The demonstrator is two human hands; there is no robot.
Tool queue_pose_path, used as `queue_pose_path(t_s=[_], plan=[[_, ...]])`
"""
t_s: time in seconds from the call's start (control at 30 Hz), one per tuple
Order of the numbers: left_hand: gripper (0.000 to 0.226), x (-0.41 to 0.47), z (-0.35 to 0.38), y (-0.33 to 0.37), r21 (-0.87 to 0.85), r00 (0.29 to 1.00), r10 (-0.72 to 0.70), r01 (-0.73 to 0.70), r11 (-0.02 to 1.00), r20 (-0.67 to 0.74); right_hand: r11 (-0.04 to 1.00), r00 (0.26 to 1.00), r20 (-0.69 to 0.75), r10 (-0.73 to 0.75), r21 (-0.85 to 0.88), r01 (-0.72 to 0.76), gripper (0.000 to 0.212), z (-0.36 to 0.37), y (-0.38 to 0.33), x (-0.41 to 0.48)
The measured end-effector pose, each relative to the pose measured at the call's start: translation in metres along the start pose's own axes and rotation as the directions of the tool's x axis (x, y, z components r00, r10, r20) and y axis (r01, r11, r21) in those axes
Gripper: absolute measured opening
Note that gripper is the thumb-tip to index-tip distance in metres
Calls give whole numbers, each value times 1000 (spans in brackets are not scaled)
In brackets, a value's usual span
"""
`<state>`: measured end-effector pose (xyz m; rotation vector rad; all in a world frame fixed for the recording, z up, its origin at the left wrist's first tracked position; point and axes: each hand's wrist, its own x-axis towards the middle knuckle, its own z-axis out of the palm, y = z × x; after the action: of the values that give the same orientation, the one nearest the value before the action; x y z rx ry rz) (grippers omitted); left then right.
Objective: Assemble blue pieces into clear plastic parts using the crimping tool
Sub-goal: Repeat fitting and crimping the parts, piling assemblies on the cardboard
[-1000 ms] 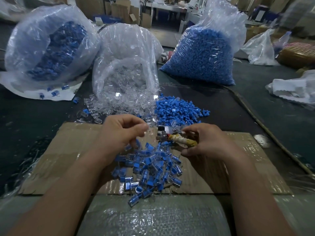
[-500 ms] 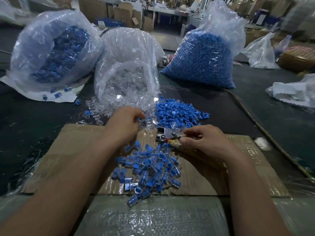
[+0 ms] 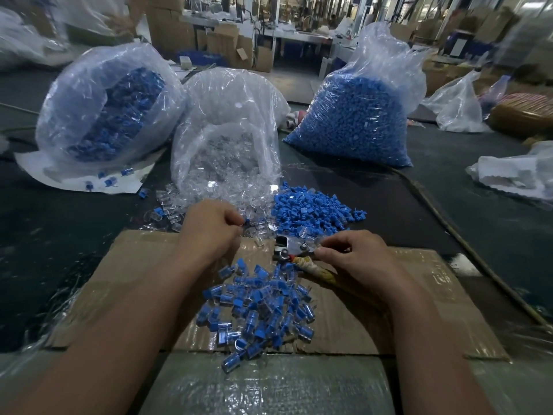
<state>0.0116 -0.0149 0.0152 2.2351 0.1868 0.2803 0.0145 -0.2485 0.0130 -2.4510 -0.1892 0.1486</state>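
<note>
Although a good heap of finished pieces (image 3: 260, 310) already lies on the cardboard (image 3: 119, 280) at six o'clock, nearest us, we judge the task far from over. Our left hand (image 3: 209, 232) is at the near edge of the loose clear plastic parts (image 3: 239, 202), which spill toward us from the clear bag (image 3: 227, 139) at twelve o'clock. Its fingers are curled down among them with a speck of blue at the tips, but whether they have closed on a part we cannot tell. Our right hand (image 3: 356, 259) grips the crimping tool (image 3: 291, 250) close behind its metal head, thumb and fingers bent round it, with the wrapped handle running back under the palm toward four o'clock. The head points to nine o'clock, just above the heap, and we can make out nothing seated in it. The loose blue pieces (image 3: 311, 211) lie on the dark table (image 3: 59, 250) at one o'clock, touching the clear ones. What is left looks large: a full bag of blue pieces (image 3: 353, 121) stands farther back at one o'clock. A third bag (image 3: 110, 112) at ten o'clock appears to hold assembled pieces too, so we read this as one cycle in a long run, with the next clear part being fetched.
</note>
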Motion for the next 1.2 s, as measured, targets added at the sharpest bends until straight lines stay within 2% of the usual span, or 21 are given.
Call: queue_pose_path(t_s=[0.13,0.27,0.47,0.57,0.63,0.77,0.9,1.2], plan=[[23,-16,-10,-4,-137,1000,-1,-2,991,-23,1000,1000,-13,-18,-7,18,10,1,-1,1],[30,-29,-10,-7,-280,1000,1,-5,960,-16,1000,999,-36,-26,-8,26,14,5,0,2],[32,-41,-11,-19,-387,1000,12,-16,922,-11,1000,997,-80,-25,4,26,13,7,2,3],[38,-44,-13,-24,-584,996,-90,76,808,6,1000,995,-100,-30,-3,30,11,8,3,4],[37,-44,-15,-25,-656,993,-120,100,748,14,1000,994,-107,-31,2,32,10,8,4,5],[30,-44,-16,-24,-629,994,-103,106,770,41,999,987,-159,-25,17,28,5,7,7,8],[38,-47,-15,-18,-601,999,-44,52,798,29,1000,961,-274,27,7,-26,11,-3,6,19],[24,-46,-13,-22,-580,998,-65,58,813,10,989,967,-234,101,-78,-122,16,14,-14,53]])
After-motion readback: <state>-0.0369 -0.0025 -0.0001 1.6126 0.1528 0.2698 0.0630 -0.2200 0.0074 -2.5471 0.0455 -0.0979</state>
